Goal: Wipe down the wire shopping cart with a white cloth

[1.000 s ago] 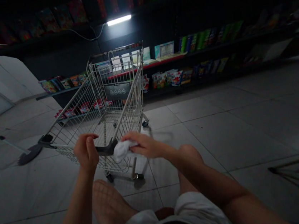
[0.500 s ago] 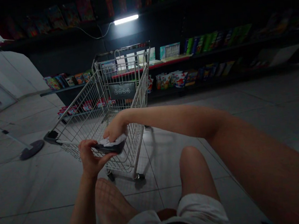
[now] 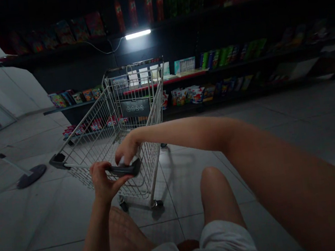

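A wire shopping cart [image 3: 154, 143] stands before me, its handle end turned toward me. My left hand [image 3: 102, 179] is closed round the cart's handle, thumb below and fingers on top, beside the dark plastic corner piece [image 3: 136, 167]. My right hand [image 3: 126, 148] reaches across from the right and presses a white cloth [image 3: 132, 160] onto the top of that corner piece. Most of the cloth is hidden under the fingers; whether it is fabric or paper I cannot tell. Another dark corner piece [image 3: 59, 161] sits at the handle's left end.
Behind the cart runs a dark shelf unit [image 3: 73, 71] with bottles [image 3: 132, 8], books and bagged goods. A lit tube lamp [image 3: 138, 34] hangs on it. On the left a pole rises from a round base [image 3: 31, 176] on the tiled floor [image 3: 198, 186]. My knees are below the handle.
My right hand has shifted slightly with the cloth, and less of the cloth shows. My left hand keeps its hold on the handle. The view has tipped a little upward.
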{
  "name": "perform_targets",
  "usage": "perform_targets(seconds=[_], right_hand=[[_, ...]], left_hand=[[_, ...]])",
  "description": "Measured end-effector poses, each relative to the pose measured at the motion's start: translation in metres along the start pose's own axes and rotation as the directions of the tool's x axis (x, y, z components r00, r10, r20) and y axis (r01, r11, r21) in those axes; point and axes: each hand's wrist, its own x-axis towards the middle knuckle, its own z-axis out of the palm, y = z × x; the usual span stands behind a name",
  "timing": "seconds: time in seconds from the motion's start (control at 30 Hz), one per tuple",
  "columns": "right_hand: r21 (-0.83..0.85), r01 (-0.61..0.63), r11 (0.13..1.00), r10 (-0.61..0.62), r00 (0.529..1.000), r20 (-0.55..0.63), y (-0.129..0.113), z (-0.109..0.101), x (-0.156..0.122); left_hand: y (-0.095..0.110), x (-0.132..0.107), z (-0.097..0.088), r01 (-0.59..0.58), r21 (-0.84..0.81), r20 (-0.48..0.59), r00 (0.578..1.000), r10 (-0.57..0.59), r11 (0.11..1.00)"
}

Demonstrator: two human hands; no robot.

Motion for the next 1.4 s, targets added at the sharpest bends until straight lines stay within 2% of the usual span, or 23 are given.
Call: perform_targets(seconds=[0.03,0.07,0.1,0.13,0.2,0.23,0.27,0.33,0.37,0.4,0.43,0.5,0.57,0.63,0.7,0.77,0.83,0.97,1.07,1.17,1.27,1.33,1.4], right_hand=[[-0.022,0.017,1.0,-0.012,0.976,0.218,-0.009,-0.012,-0.006],[-0.024,0.022,0.999,-0.01,0.914,0.406,-0.017,-0.024,-0.013],[-0.004,0.028,1.0,-0.022,0.87,0.492,-0.025,-0.036,-0.021],[0.04,0.06,0.997,-0.072,0.897,0.437,-0.031,-0.048,-0.032],[0.098,0.194,0.976,-0.202,0.976,0.082,-0.034,-0.067,-0.056],[0.074,0.275,0.959,-0.263,0.954,-0.141,-0.031,-0.073,-0.07],[0.017,0.339,0.941,-0.311,0.881,-0.356,-0.025,-0.075,-0.083],[-0.142,0.37,0.918,-0.367,0.658,-0.658,-0.006,-0.066,-0.106],[-0.213,0.346,0.914,-0.383,0.56,-0.734,0.006,-0.054,-0.115],[-0.269,0.314,0.91,-0.399,0.493,-0.773,0.02,-0.037,-0.121],[-0.308,0.282,0.909,-0.411,0.468,-0.783,0.034,-0.016,-0.125],[-0.329,0.255,0.909,-0.416,0.519,-0.746,0.065,0.036,-0.128],[-0.272,0.223,0.936,-0.352,0.62,-0.702,0.097,0.09,-0.133],[-0.19,0.171,0.967,-0.255,0.677,-0.691,0.128,0.134,-0.144],[-0.1,0.072,0.992,-0.119,0.773,-0.624,0.151,0.16,-0.158],[-0.05,0.016,0.999,-0.041,0.825,-0.564,0.162,0.164,-0.17],[-0.04,0.038,0.998,-0.055,0.817,-0.575,0.158,0.153,-0.172],[-0.142,0.108,0.984,-0.174,0.756,-0.631,0.127,0.13,-0.145],[-0.23,0.088,0.969,-0.219,0.734,-0.643,0.119,0.14,-0.122],[-0.187,0.052,0.981,-0.167,0.714,-0.68,0.137,0.168,-0.118],[-0.075,-0.018,0.997,-0.036,0.755,-0.655,0.167,0.195,-0.136],[-0.017,-0.066,0.998,0.04,0.769,-0.638,0.183,0.204,-0.152],[0.037,-0.114,0.993,0.11,0.748,-0.655,0.19,0.203,-0.163]], left_hand=[[0.0,0.0,0.0,-0.001,0.006,0.0,1.0,0.001,1.0],[0.0,-0.001,0.0,0.008,0.015,0.008,1.0,-0.008,1.0],[0.0,-0.001,-0.001,0.023,0.026,0.019,1.0,-0.024,0.999],[0.0,-0.001,-0.003,0.038,0.04,0.036,0.999,-0.04,0.998],[0.002,0.0,-0.01,0.03,0.067,0.096,0.995,-0.037,0.997],[0.004,0.003,-0.014,0.007,0.068,0.133,0.991,-0.016,0.998],[0.007,0.008,-0.018,-0.014,0.051,0.171,0.985,0.005,0.999],[0.019,0.024,-0.024,-0.017,-0.031,0.228,0.973,0.024,0.999],[0.027,0.035,-0.025,0.016,-0.084,0.246,0.969,0.005,0.996],[0.035,0.047,-0.024,0.062,-0.121,0.259,0.965,-0.029,0.991],[0.044,0.06,-0.02,0.105,-0.116,0.293,0.954,-0.067,0.988],[0.061,0.084,-0.007,0.2,-0.079,0.449,0.882,-0.144,0.977],[0.071,0.099,0.01,0.282,-0.015,0.622,0.753,-0.212,0.959],[0.073,0.104,0.027,0.321,0.049,0.74,0.625,-0.25,0.946],[0.067,0.102,0.038,0.339,0.069,0.805,0.537,-0.254,0.938],[0.058,0.098,0.042,0.371,0.067,0.837,0.484,-0.255,0.926],[0.052,0.095,0.042,0.407,0.061,0.85,0.457,-0.261,0.911],[0.048,0.096,0.037,0.42,0.065,0.846,0.458,-0.273,0.905],[0.047,0.097,0.036,0.418,0.059,0.841,0.469,-0.271,0.906],[0.042,0.095,0.034,0.456,0.021,0.845,0.468,-0.26,0.89],[0.036,0.093,0.032,0.505,0.009,0.852,0.448,-0.271,0.863],[0.034,0.092,0.03,0.518,0.015,0.858,0.433,-0.277,0.855],[0.035,0.092,0.029,0.511,0.028,0.861,0.425,-0.281,0.859]])
